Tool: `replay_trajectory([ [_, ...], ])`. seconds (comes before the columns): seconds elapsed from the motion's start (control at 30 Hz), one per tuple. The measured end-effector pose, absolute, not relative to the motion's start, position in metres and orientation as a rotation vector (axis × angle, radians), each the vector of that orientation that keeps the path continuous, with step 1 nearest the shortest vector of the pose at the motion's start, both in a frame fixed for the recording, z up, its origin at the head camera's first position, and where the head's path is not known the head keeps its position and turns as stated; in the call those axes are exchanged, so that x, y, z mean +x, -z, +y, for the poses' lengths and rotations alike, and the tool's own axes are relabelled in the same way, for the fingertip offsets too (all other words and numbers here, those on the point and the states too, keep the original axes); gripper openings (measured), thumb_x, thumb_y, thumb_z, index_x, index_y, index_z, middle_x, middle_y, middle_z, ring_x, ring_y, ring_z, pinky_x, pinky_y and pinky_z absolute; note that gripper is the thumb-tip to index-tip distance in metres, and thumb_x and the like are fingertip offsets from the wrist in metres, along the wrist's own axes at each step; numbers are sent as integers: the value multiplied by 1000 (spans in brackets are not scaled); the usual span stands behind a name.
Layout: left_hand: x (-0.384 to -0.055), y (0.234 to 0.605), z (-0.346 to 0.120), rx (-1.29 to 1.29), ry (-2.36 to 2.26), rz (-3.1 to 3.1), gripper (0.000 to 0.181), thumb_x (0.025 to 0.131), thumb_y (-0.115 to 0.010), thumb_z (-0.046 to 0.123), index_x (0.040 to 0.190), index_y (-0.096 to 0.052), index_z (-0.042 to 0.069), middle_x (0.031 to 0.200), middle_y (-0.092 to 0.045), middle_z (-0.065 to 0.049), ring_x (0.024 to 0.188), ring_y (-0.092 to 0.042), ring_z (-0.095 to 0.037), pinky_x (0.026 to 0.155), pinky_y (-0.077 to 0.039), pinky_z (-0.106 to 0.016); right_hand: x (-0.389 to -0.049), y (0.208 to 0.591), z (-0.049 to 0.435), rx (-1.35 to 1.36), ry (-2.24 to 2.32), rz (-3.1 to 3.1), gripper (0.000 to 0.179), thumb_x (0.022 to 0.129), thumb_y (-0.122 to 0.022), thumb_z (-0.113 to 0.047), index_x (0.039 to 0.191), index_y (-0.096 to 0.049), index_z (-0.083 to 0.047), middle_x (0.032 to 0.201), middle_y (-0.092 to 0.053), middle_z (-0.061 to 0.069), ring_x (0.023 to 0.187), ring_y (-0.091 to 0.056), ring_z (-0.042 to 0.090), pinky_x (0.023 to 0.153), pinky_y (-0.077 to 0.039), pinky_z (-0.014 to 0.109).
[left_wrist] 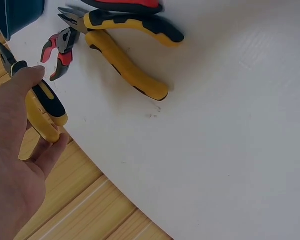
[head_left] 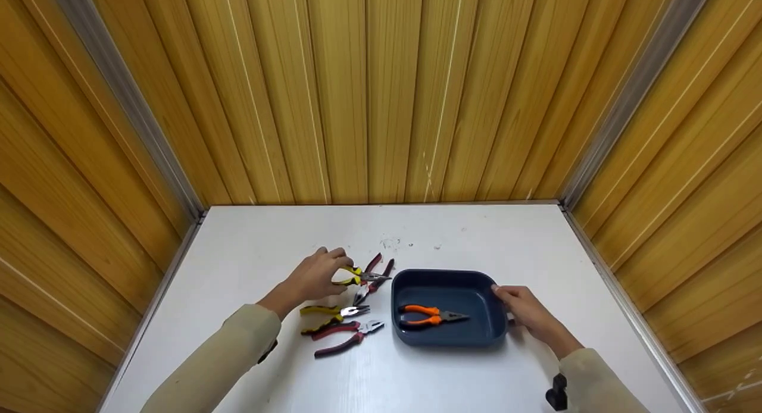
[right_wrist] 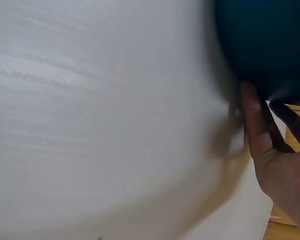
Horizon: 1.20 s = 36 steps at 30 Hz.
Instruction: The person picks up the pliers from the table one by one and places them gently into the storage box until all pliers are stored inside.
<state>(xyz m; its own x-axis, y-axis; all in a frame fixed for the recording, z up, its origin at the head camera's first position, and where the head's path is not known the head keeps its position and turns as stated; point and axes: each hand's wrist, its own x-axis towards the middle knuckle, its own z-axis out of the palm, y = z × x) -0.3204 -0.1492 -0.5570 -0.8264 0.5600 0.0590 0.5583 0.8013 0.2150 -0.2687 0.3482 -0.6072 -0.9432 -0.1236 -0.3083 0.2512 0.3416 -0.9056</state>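
Observation:
My left hand (head_left: 318, 276) holds needle-nose pliers (head_left: 364, 277) with yellow and black handles, their tips pointing right toward a dark blue dish (head_left: 443, 340). In the left wrist view, the thumb presses on one handle of these pliers (left_wrist: 51, 102). My right hand (head_left: 527, 312) grips the dish's right end, thumb at the rim; the right wrist view shows fingers against its outer wall (right_wrist: 265, 55). Inside the dish lie orange-handled needle-nose pliers (head_left: 433, 316). Below the left hand are yellow-black pliers (head_left: 336, 316) and red-handled pliers (head_left: 351, 337). Another red-handled pair (head_left: 374, 285) lies partly behind the held pliers.
The white table (head_left: 268, 234) has dark marks near its back. Wood-patterned panels (head_left: 381, 103) enclose the back and both sides, with grey metal strips (head_left: 128, 91) along the corners.

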Motion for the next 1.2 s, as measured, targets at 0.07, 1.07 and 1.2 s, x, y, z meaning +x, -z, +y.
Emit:
replay_trajectory([
  [0.07, -320, 555, -148, 941, -367, 2975, 45, 89, -87, 30, 131, -73, 20, 128, -64, 2, 102, -57, -24, 81, -55, -43, -269, 607, 349, 101, 1635, 2286, 53, 110, -57, -44, 129, -69, 5, 116, -67, 13, 101, -66, 24, 81, -58, 46],
  [1.07, -316, 542, -112, 1068, -350, 2985, 48, 90, -86, 38, 134, -73, 23, 119, -64, 4, 96, -55, -20, 75, -52, -37, -268, 606, 347, 60, 1675, 2247, 48, 111, -56, -40, 119, -70, 5, 108, -67, 11, 94, -66, 21, 76, -59, 44],
  [1.2, -316, 540, -108, 1084, -350, 2984, 51, 89, -86, 39, 136, -72, 23, 117, -64, 4, 95, -55, -20, 74, -52, -36, -268, 607, 347, 78, 1671, 2253, 47, 111, -56, -39, 120, -70, 5, 107, -67, 10, 93, -66, 20, 76, -59, 43],
])
